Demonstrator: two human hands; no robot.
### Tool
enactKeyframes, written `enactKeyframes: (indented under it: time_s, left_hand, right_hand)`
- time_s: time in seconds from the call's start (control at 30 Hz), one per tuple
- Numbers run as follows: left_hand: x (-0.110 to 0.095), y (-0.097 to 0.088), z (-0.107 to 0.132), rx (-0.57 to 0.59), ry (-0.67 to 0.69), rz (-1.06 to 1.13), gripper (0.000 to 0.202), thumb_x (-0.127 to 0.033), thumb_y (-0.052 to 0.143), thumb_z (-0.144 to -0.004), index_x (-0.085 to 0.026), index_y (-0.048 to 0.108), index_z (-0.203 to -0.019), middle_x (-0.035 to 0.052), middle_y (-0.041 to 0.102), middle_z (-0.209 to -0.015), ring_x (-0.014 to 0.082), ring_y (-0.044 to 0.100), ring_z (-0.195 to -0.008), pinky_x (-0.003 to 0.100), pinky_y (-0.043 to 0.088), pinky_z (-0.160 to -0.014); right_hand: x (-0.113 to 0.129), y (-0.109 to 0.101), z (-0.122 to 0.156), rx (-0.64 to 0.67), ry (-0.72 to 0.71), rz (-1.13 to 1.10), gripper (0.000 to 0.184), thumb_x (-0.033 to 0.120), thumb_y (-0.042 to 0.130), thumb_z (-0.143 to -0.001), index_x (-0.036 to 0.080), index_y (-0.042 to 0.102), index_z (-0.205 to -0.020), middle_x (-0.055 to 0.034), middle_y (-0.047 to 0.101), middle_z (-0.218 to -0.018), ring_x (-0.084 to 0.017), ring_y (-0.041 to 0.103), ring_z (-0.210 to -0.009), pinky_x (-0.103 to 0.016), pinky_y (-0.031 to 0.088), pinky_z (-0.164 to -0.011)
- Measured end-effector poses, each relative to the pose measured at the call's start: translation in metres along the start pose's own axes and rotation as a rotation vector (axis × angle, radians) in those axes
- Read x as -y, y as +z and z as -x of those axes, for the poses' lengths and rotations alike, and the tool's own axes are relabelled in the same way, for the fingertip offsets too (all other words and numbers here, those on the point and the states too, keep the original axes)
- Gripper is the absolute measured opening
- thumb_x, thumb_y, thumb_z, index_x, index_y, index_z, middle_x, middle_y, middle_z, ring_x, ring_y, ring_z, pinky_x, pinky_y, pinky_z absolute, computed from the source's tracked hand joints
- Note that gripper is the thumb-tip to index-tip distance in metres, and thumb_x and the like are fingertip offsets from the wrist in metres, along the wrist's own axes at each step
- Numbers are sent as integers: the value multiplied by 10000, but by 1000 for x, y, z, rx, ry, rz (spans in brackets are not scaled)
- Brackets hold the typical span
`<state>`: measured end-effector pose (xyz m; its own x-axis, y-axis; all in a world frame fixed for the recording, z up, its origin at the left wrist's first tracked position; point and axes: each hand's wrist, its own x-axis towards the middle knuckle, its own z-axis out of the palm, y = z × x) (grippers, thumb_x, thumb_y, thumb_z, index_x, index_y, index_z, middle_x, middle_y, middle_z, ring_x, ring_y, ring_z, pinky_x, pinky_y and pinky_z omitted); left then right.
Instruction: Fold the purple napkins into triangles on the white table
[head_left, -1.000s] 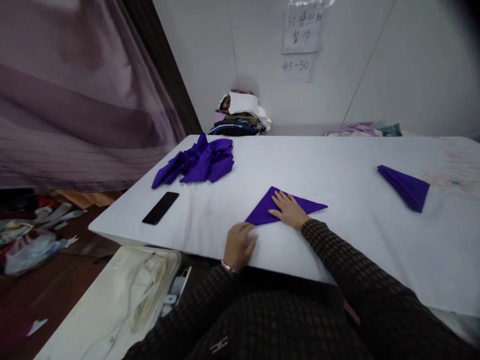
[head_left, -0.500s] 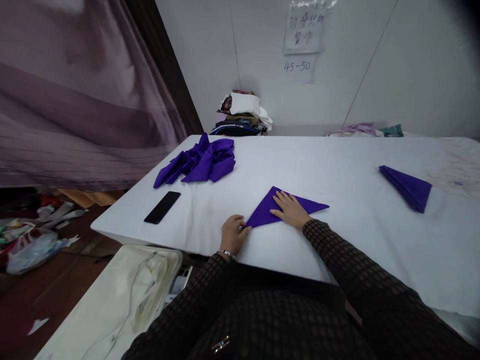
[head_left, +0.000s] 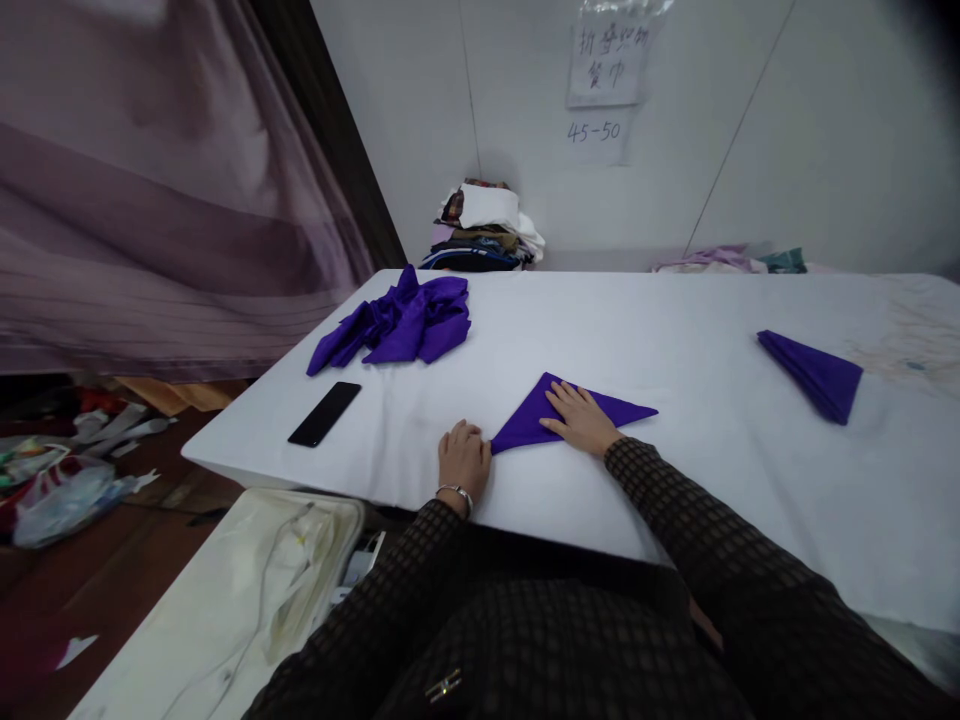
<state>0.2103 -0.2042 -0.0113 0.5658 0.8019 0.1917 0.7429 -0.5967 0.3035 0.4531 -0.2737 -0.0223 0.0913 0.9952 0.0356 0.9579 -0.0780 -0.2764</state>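
Observation:
A purple napkin [head_left: 526, 412], folded into a triangle, lies on the white-covered table in front of me. Its left corner is at my left hand [head_left: 463, 462], which rests back up with the fingers curled and closed on the tip; the fingertips are hidden. My right hand [head_left: 584, 421] lies flat on the middle of the napkin, fingers spread, pressing it down. The napkin's right corner sticks out beyond that hand. Between the hands, the near edge bends slightly up toward the left tip.
A heap of crumpled purple cloths [head_left: 415, 320] lies at the table's back left, a black phone [head_left: 325, 414] in front of it. Toward the right is a folded purple napkin [head_left: 817, 375]. Stacked clothes [head_left: 484, 230] stand behind the table [head_left: 675, 320]. A white bin [head_left: 225, 590] is below left.
My left hand has turned over from a side-on pinch to back up at the napkin's left corner, whose near edge now curves. The right hand has stayed in place.

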Motion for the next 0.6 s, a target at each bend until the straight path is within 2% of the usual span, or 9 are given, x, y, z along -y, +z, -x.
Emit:
enactKeyframes:
  time_s: [0.1,0.2,0.23,0.3,0.37,0.4,0.5,0.6]
  left_hand:
    - [-1,-5,-1,-7,-23,-48,148,-214,509,-831,-183,644,-778,102,632,-1108,284,450,-1239,503,324,-1037]
    - [-15,-12,1,-71,-16,-50,180,-217,501,-836,-177,638,-947,121,578,-1237,293,419,-1268,533,299,-1046]
    - [-25,-14,1,-92,33,-36,235,-225,484,-851,-175,616,-1038,124,544,-1294,288,390,-1294,537,272,-1063]
    - [-53,-13,0,-86,217,16,341,-280,444,-886,-174,544,-1195,114,473,-1382,262,317,-1347,517,201,-1110]
    - [-86,-5,-3,10,448,80,487,-392,442,-890,-163,438,-1320,105,391,-1451,239,230,-1391,477,152,-1141]
    - [-100,1,-6,56,504,107,572,-452,433,-886,-152,377,-1370,108,346,-1479,235,187,-1406,465,140,-1147]
    - [-124,23,-18,176,467,142,797,-621,406,-841,-119,249,-1439,136,217,-1527,257,126,-1421,478,134,-1145]
    - [-117,39,-27,231,342,113,885,-684,369,-818,-109,179,-1464,141,135,-1545,277,81,-1426,500,129,-1140]
  right_hand:
    - [-1,2,-1,-7,-5,12,796,683,217,-872,138,323,-1442,-108,227,-1523,-249,149,-1409,-440,125,-1135]
    - [-1,4,-2,-21,-14,30,790,677,235,-872,136,331,-1439,-116,244,-1517,-254,164,-1405,-445,137,-1131]
    - [-1,4,-1,-27,-17,39,781,668,243,-875,132,333,-1437,-119,248,-1515,-256,169,-1404,-448,144,-1129]
    - [0,3,0,-34,-25,68,729,613,264,-898,123,340,-1432,-124,252,-1513,-257,177,-1402,-451,161,-1124]
    - [0,1,2,-25,-41,117,647,508,292,-923,108,341,-1429,-129,251,-1513,-258,175,-1402,-446,166,-1122]
    - [0,0,3,-17,-51,143,623,463,313,-925,102,335,-1431,-133,246,-1515,-260,168,-1403,-444,163,-1123]
    - [0,-2,5,1,-75,189,655,442,393,-894,99,304,-1444,-142,221,-1521,-275,148,-1406,-446,156,-1123]
    - [0,-1,3,0,-69,168,633,448,377,-894,117,337,-1432,-141,240,-1515,-283,162,-1402,-457,174,-1114]
